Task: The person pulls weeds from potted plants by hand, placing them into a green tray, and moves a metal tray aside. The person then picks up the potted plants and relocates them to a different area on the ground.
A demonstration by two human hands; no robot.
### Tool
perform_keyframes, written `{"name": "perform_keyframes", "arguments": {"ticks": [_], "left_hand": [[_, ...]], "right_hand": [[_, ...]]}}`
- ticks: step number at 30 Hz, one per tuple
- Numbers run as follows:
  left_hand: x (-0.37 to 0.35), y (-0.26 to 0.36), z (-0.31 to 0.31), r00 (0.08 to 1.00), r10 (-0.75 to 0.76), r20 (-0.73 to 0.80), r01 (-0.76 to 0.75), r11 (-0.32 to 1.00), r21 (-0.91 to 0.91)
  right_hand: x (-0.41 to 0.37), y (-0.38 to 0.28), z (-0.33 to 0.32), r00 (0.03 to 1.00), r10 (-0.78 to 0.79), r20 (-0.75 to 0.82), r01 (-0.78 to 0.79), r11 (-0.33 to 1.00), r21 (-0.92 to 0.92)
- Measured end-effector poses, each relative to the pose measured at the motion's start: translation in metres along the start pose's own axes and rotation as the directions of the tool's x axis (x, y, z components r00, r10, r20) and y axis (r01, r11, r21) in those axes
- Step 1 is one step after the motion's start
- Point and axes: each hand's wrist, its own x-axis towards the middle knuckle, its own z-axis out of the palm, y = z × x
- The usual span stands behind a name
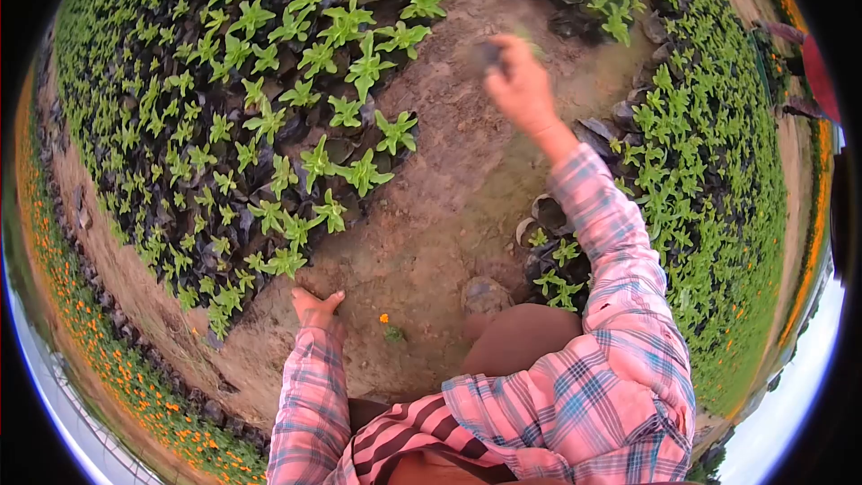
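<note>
My right hand (521,85) is stretched forward over the bare soil (449,117), its fingers closed round a small dark bag (486,56) that is blurred by motion. A bit of green shows beside those fingers. Lower left, my left hand (316,307) is over the soil at the edge of the bagged seedlings (314,162), thumb and fingers apart, with nothing visible in it. Dark plastic bags hold the green seedlings, which stand close together.
More bagged plants (696,144) stand on the right, with a small group (558,274) near my knee (521,337). An orange flower (384,318) is on the soil. Another person (819,81) is at the far right. Orange flower rows (135,377) line the left.
</note>
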Motion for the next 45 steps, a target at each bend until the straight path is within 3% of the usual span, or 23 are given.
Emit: {"name": "perform_keyframes", "arguments": {"ticks": [3, 4, 5, 7, 8, 10, 12, 13, 15, 17, 19, 20, 25, 29, 33, 35, 37, 39, 41, 43, 44, 45], "left_hand": [[0.001, 0.002, -0.001, 1.0, 0.019, 0.016, -0.018, 0.997, -0.074], [-0.001, 0.003, -0.002, 1.0, 0.021, 0.005, -0.02, 0.999, -0.043], [-0.002, 0.003, -0.002, 1.0, 0.02, -0.006, -0.02, 1.0, -0.013], [0.001, 0.004, -0.001, 0.999, 0.042, -0.017, -0.043, 0.999, -0.028], [0.003, 0.003, -0.001, 1.0, 0.0, -0.003, 0.0, 0.999, -0.042], [0.0, -0.001, 0.003, 0.998, -0.052, 0.02, 0.053, 0.997, -0.059], [0.002, 0.003, 0.003, 0.998, -0.069, 0.0, 0.069, 0.998, 0.007], [0.0, 0.01, -0.002, 0.998, -0.06, -0.004, 0.06, 0.998, 0.001], [-0.007, 0.024, -0.013, 0.991, -0.12, 0.052, 0.118, 0.992, 0.044], [-0.004, 0.025, -0.012, 0.991, -0.126, 0.047, 0.124, 0.991, 0.046], [-0.003, 0.024, -0.011, 0.989, -0.139, 0.048, 0.136, 0.989, 0.057], [-0.003, 0.024, -0.01, 0.991, -0.123, 0.05, 0.121, 0.991, 0.057], [-0.003, 0.03, -0.018, 0.984, -0.156, 0.081, 0.154, 0.988, 0.029], [0.006, 0.012, -0.001, 0.984, -0.172, 0.05, 0.172, 0.985, 0.012], [0.011, 0.004, 0.002, 0.993, -0.121, 0.011, 0.121, 0.992, 0.024], [0.013, -0.003, 0.003, 0.995, -0.099, 0.023, 0.099, 0.995, -0.01], [0.017, -0.001, 0.004, 0.996, -0.084, 0.038, 0.086, 0.995, -0.042], [0.016, 0.005, 0.002, 0.986, -0.162, 0.029, 0.157, 0.981, 0.114], [0.014, 0.005, 0.002, 0.986, -0.163, 0.041, 0.159, 0.984, 0.085], [0.013, 0.002, 0.001, 0.987, -0.155, 0.045, 0.152, 0.987, 0.053], [0.014, 0.001, 0.003, 0.987, -0.157, 0.041, 0.154, 0.986, 0.061], [0.015, 0.0, 0.004, 0.987, -0.157, 0.034, 0.154, 0.986, 0.064]], "right_hand": [[-0.006, -0.019, 0.035, 0.902, -0.388, 0.19, 0.405, 0.912, -0.059], [-0.01, -0.01, 0.056, 0.855, -0.45, 0.257, 0.484, 0.872, -0.081], [-0.012, -0.01, 0.064, 0.801, -0.367, 0.473, 0.476, 0.87, -0.131], [-0.02, -0.006, 0.064, 0.732, -0.473, 0.491, 0.59, 0.8, -0.109], [-0.016, -0.016, 0.047, 0.778, -0.413, 0.473, 0.503, 0.861, -0.076], [0.001, -0.009, 0.032, 0.914, -0.401, 0.058, 0.404, 0.914, -0.05], [0.042, 0.017, 0.012, 0.904, -0.367, -0.218, 0.341, 0.928, -0.149], [0.064, 0.036, 0.005, 0.915, -0.283, -0.287, 0.228, 0.95, -0.212], [0.103, 0.073, -0.004, 0.952, -0.076, -0.298, -0.034, 0.936, -0.349], [0.13, 0.107, -0.006, 0.949, -0.048, -0.311, -0.084, 0.914, -0.396], [0.142, 0.119, -0.006, 0.972, 0.107, -0.211, -0.18, 0.913, -0.367], [0.143, 0.125, -0.005, 0.972, 0.114, -0.206, -0.184, 0.913, -0.364], [0.14, 0.133, -0.009, 0.954, -0.157, -0.254, 0.053, 0.926, -0.374], [0.119, 0.106, -0.014, 0.962, -0.111, -0.251, 0.062, 0.979, -0.194], [0.08, 0.047, -0.019, 0.925, -0.372, -0.083, 0.37, 0.928, -0.037], [0.065, 0.043, -0.006, 0.854, -0.517, 0.05, 0.519, 0.848, -0.109], [0.058, 0.055, 0.004, 0.796, -0.438, 0.417, 0.489, 0.872, -0.016], [0.061, 0.065, 0.001, 0.835, -0.432, 0.342, 0.464, 0.886, -0.014], [0.088, 0.072, -0.004, 0.88, -0.468, -0.084, 0.467, 0.884, -0.033], [0.117, 0.065, -0.014, 0.971, -0.14, -0.196, 0.131, 0.99, -0.057], [0.136, 0.073, -0.011, 0.968, -0.145, -0.205, 0.137, 0.989, -0.051], [0.157, 0.084, -0.005, 0.962, -0.138, -0.237, 0.085, 0.971, -0.222]]}}
